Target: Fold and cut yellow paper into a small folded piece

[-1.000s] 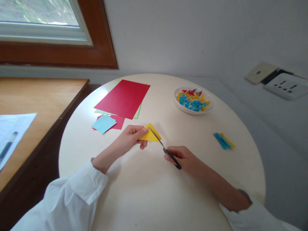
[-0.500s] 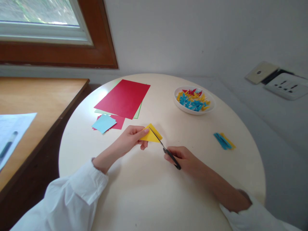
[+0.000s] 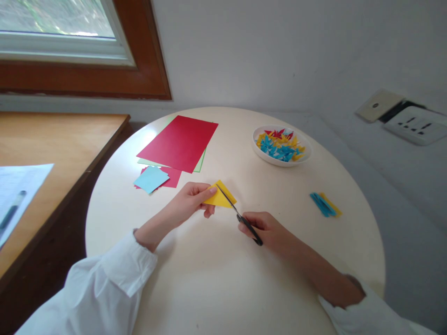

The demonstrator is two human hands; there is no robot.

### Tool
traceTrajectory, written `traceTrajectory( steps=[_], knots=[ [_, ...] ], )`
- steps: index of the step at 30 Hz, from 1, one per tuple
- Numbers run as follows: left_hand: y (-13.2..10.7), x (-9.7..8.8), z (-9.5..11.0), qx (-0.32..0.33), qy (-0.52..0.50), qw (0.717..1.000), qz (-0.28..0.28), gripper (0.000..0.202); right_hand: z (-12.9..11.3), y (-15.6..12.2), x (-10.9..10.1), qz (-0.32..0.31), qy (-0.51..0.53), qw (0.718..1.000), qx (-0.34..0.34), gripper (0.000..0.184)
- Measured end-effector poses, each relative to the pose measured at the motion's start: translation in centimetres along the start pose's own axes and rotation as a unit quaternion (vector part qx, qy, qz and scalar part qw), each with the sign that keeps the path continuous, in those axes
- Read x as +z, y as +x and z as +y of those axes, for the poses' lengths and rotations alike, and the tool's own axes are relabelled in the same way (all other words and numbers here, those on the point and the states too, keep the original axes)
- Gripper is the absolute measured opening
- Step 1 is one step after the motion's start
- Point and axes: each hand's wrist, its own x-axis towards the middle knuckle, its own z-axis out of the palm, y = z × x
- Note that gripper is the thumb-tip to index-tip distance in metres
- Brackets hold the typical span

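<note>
Over the middle of the round table, my left hand (image 3: 193, 201) pinches a small piece of yellow paper (image 3: 219, 199) between thumb and fingers. Black-handled scissors (image 3: 249, 229) are gripped in my right hand (image 3: 261, 227), their blades lying across the yellow paper from its right corner toward my left thumb. Whether the blades are fully closed is hard to make out. To the left of my left hand is a small stack of light blue paper squares (image 3: 151, 179), resting on red paper squares (image 3: 174, 177).
A large red sheet (image 3: 179, 143) lies over green-edged sheets at the back left of the white table (image 3: 209, 288). A white dish (image 3: 279, 163) holds folded paper pieces in several colours. Blue and yellow paper strips (image 3: 324, 204) lie at right. A wooden desk (image 3: 70, 139) stands left.
The yellow paper has shifted very slightly to the right and down against the scissor blades. Both hands keep nearly the same place and grip.
</note>
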Motion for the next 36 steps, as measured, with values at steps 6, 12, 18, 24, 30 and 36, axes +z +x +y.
traceTrajectory(
  steps=[6,12,18,24,30,36],
  knots=[
    [0.01,0.03,0.02,0.002,-0.001,1.000,-0.002,0.034,-0.19,-0.08,0.05,0.001,0.002,1.000,-0.002,0.038],
    [0.03,0.08,0.04,0.000,0.004,1.000,0.002,0.035,-0.17,-0.08,0.01,0.003,0.004,1.000,0.004,0.039],
    [-0.03,-0.02,-0.08,-0.002,0.006,1.000,-0.007,0.034,-0.19,-0.06,0.05,0.003,0.010,1.000,0.007,0.039],
    [-0.02,0.03,-0.02,0.001,-0.010,1.000,-0.012,0.032,-0.26,-0.09,0.04,-0.002,0.010,1.000,0.003,0.039],
    [-0.02,0.16,-0.03,0.002,-0.014,1.000,-0.016,0.034,-0.11,-0.05,0.07,0.000,0.007,1.000,-0.003,0.039],
    [0.08,0.13,-0.31,0.000,-0.008,1.000,-0.018,0.034,-0.17,0.01,0.10,0.012,0.013,1.000,0.001,0.039]
  ],
)
